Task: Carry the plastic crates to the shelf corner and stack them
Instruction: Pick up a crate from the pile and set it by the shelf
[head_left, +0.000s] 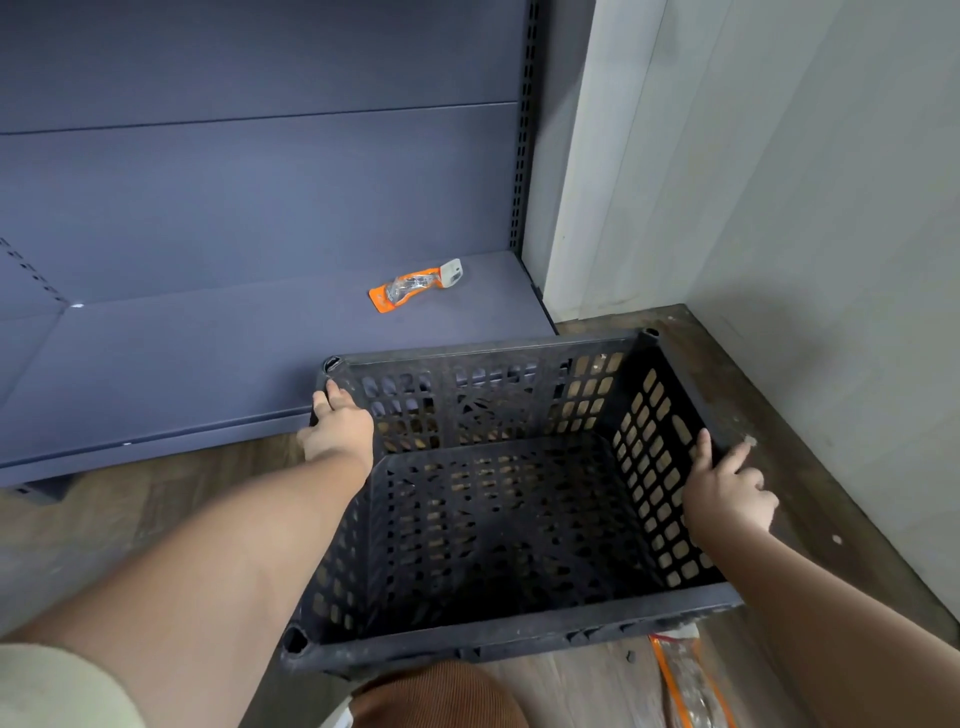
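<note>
A black perforated plastic crate (498, 525) with nothing in it is low over the wooden floor, in the corner between the blue-grey shelf unit (218, 364) and the white wall. My left hand (337, 426) grips its left rim near the far corner. Around the right rim my right hand (727, 488) is closed, thumb inside the crate. Whether the crate rests on the floor or hangs just above it I cannot tell. No second crate is in view.
An orange and clear packet (413, 285) lies on the bottom shelf board near its right end. Another orange-edged plastic bag (685, 686) lies on the floor under the crate's near right corner. The white wall (805, 260) runs close along the crate's right side.
</note>
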